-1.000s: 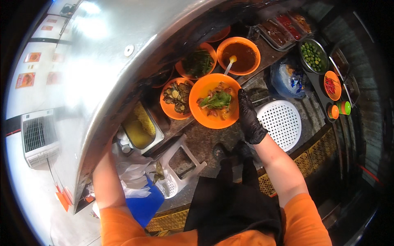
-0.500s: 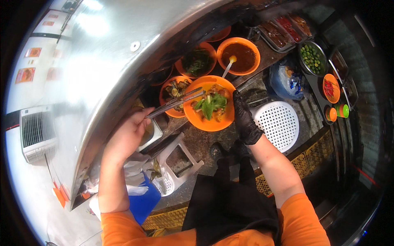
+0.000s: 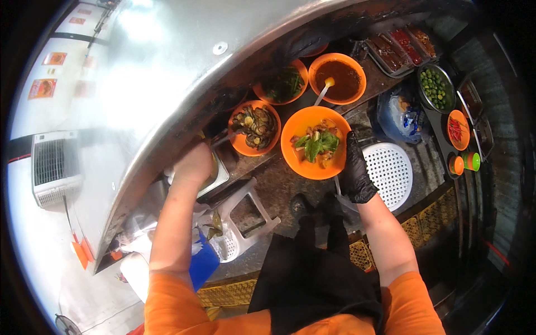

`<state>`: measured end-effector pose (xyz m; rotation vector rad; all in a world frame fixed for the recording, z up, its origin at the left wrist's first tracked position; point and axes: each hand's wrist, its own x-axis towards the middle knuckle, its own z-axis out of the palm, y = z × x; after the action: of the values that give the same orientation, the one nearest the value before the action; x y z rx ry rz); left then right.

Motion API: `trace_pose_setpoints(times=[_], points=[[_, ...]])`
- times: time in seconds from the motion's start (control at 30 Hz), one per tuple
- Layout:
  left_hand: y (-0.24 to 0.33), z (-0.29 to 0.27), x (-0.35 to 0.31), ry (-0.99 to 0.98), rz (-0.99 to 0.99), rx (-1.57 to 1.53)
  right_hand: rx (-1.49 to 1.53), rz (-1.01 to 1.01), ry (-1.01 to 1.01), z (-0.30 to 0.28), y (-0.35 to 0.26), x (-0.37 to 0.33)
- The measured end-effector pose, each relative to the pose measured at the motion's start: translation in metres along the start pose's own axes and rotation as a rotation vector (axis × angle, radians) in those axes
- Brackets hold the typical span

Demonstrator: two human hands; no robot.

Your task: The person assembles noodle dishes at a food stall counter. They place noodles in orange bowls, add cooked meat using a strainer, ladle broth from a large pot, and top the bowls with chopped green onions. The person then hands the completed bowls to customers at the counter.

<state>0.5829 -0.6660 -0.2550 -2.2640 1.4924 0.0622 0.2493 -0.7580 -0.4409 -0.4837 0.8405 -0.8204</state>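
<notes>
My right hand [image 3: 358, 174], in a black glove, grips the right rim of an orange bowl [image 3: 290, 155]. In that bowl are green leaves [image 3: 321, 144] on brown pieces in a yellowish broth. My bare left hand [image 3: 195, 163] is curled over a metal pan [image 3: 221, 176] at the counter's left, its fingers hidden behind its back. Grey metal tongs [image 3: 224, 138] stick out from it toward an orange bowl of dark brown chunks [image 3: 255, 127]; only a short length shows.
Behind stand a bowl of greens [image 3: 282, 85] and a bowl of red-brown sauce [image 3: 338, 78] with a spoon. A steel hood [image 3: 162, 72] curves over the left. White perforated stool [image 3: 388, 176], limes [image 3: 436, 89], chillies [image 3: 458, 131] and condiment trays [image 3: 399, 50] lie right. Another white stool [image 3: 245, 215] stands below.
My left hand has drawn the tongs back from above the held bowl and lowered them near the metal pan. My right hand still holds the bowl, and the view has shifted slightly.
</notes>
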Motion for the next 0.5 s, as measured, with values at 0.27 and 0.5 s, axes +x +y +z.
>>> trace_pose_setpoints(times=[0.27,0.5], points=[[0.027,0.024,0.027,-0.166,-0.096,-0.097,0.02,-0.026,0.012,-0.001,0.007,-0.017],[0.029,0.031,0.029,-0.18,-0.122,-0.12,-0.047,-0.045,0.079,-0.003,0.017,-0.015]])
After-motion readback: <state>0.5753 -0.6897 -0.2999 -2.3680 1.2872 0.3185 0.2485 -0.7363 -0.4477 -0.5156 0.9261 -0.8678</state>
